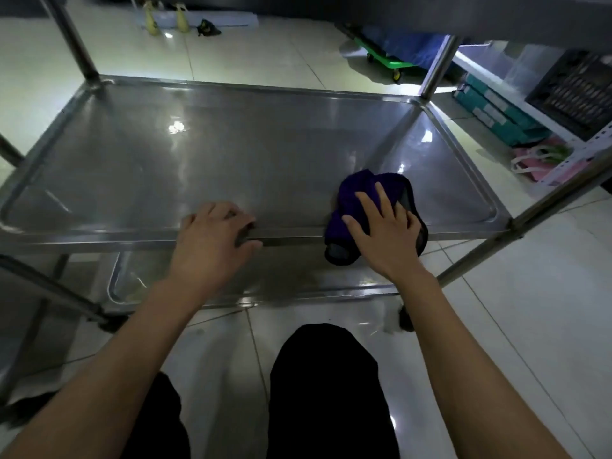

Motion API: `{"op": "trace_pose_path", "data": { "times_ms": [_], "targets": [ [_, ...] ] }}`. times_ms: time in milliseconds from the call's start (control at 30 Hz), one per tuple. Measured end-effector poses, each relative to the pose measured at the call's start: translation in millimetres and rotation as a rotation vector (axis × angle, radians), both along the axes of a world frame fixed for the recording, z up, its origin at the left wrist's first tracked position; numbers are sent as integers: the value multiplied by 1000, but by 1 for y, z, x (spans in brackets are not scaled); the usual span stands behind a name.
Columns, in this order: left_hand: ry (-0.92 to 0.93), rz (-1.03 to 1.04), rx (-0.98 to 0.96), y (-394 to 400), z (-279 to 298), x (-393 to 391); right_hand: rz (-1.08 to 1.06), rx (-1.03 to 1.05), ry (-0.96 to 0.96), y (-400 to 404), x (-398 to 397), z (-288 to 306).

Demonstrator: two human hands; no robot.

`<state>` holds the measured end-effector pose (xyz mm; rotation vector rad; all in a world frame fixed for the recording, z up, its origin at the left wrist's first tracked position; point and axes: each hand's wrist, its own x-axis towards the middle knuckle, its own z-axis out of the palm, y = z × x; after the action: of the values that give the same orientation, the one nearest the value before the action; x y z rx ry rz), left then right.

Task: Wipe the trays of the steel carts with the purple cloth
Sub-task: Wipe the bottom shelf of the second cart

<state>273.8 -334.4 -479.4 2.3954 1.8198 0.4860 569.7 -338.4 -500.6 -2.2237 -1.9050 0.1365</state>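
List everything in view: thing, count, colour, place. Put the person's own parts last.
steel tray: one, grey, middle shelf of the cart
lower tray: one, grey, beneath it
purple cloth: one, draped over the tray's near rim, right side
spray bottles: two, yellowish, on the far floor
green dolly: one, far right floor
black crate: one, on the right-hand rack
teal boxes: stacked, under that rack
left hand: rests on the near rim
right hand: presses flat on the cloth

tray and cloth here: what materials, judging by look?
Tray: polished metal, likely stainless steel, since it mirrors the ceiling lights and has a pressed raised rim. Purple cloth: soft napped fabric, possibly microfibre, matte and bunched, with a darker bound edge.
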Motion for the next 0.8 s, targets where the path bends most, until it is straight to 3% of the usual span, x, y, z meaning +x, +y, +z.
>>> {"op": "trace_pose_path", "data": {
  "times_ms": [200,500,800],
  "targets": [
    [19,12,48,5,-6,-15,61,86,-25,6,-42,-9],
    [54,11,67,41,-9,14,43,159,-38,50,-19,-7],
    [22,-32,120,67,-19,28,246,231,-38,61,-61,-20]
  ]
}}
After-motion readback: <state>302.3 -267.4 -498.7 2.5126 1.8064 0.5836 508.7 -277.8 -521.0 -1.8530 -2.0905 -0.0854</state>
